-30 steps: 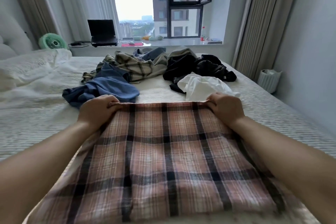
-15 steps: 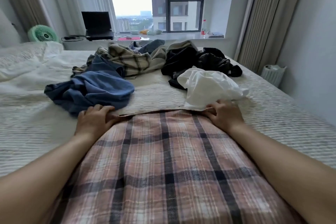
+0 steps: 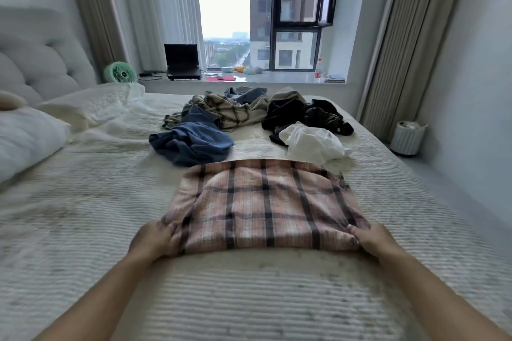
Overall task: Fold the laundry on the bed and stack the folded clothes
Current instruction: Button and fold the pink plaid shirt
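My left hand (image 3: 155,239) and right hand (image 3: 374,239) each pinch a near corner of the pink plaid shirt (image 3: 263,205) – fingers curled into the cloth – which lies folded mid-bed (image 3: 83,216), so I can square it before the unfolded pile (image 3: 235,119) toward the far edge.

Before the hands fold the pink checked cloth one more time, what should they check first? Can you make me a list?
1. Both near corners held: left hand and right hand each have a grip on the pink checked cloth: ok.
2. Cloth lying flat: a crease runs down its left side: not ok.
3. Far edge straight: it looks fairly even: ok.
4. Room beyond the far edge: the white garment and blue garment lie right at it: not ok.
5. Bed bare beside the cloth for a stack: ok.
6. Layers underneath lined up: cannot tell.
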